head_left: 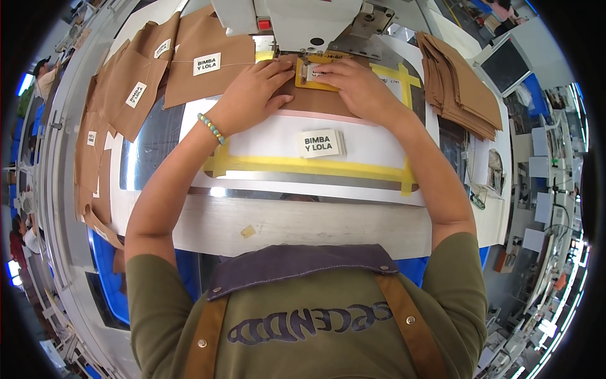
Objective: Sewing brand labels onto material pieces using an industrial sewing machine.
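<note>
A brown fabric piece (315, 104) lies beneath the sewing machine head (309, 25), with a pinkish strip along its near edge. My left hand (255, 95) rests on its left part, fingers stretched and thumb apart. On top of the piece sits a small yellow frame (303, 81) with a white label (311, 71) in its opening. My right hand (360, 88) reaches over the frame from the right, its extended fingertips on the label and frame; the hand covers part of both. Nearer to me, a small stack of white labels (319, 144) lies on the white work plate.
Brown pieces with white labels (202, 63) overlap along the left side. A stack of plain brown pieces (457, 82) lies at the right. Yellow tape (309, 166) borders the work plate (265, 142). A dark screen (505, 65) stands at the far right.
</note>
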`<state>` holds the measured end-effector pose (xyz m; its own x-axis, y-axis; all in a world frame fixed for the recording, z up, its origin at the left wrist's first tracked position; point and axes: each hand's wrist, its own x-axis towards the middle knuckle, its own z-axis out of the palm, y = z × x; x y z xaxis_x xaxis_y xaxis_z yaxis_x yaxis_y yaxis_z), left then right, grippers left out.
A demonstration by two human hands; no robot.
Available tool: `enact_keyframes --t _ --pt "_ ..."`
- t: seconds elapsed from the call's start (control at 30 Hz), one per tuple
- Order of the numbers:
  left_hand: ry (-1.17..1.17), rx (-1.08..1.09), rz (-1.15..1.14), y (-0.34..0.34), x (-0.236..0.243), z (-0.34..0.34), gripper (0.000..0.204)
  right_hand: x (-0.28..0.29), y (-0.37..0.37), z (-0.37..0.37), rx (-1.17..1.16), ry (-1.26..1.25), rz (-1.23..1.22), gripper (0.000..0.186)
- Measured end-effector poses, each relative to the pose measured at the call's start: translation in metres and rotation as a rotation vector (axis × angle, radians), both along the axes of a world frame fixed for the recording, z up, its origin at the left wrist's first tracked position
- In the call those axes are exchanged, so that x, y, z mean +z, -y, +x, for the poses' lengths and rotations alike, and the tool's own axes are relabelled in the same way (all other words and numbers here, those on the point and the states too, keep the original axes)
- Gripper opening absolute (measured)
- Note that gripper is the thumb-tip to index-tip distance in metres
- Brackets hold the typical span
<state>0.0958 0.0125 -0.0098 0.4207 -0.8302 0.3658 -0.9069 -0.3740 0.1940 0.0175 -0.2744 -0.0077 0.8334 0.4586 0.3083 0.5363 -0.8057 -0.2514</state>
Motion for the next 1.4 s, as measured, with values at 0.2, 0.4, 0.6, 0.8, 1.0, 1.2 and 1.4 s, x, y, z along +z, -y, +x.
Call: enact_keyframes --t 0.2,0.4,0.6,0.8,1.0,1.2,1.4 --pt "-0.089 -0.003 0.044 -0.007 0.008 -0.001 0.052 0.002 0.001 0.004 0.016 0.081 0.0 0.041" --pt "-0.063 -0.003 -0.02 -0.021 0.016 0.0 0.048 -0.004 0.006 0.017 -0.001 0.099 0.011 0.041" --pt "-0.101 0.04 -0.002 -0.027 0.021 -0.002 0.048 -0.008 0.012 0.025 -0.014 0.051 0.075 0.043" --pt "-0.086 0.023 0.007 -0.024 0.016 0.0 0.05 -0.006 0.007 0.014 -0.036 -0.027 0.13 0.038" --pt "-0.094 0.008 0.043 -0.019 0.019 0.002 0.053 0.027 0.045 -0.026 -0.223 0.15 0.197 0.033" --pt "-0.09 -0.043 0.028 -0.002 0.018 0.004 0.055 0.022 0.079 -0.028 -0.431 0.293 0.458 0.023" --pt "-0.099 -0.048 -0.001 0.005 0.011 0.006 0.055 0.011 0.092 -0.021 -0.5 0.203 0.66 0.024"
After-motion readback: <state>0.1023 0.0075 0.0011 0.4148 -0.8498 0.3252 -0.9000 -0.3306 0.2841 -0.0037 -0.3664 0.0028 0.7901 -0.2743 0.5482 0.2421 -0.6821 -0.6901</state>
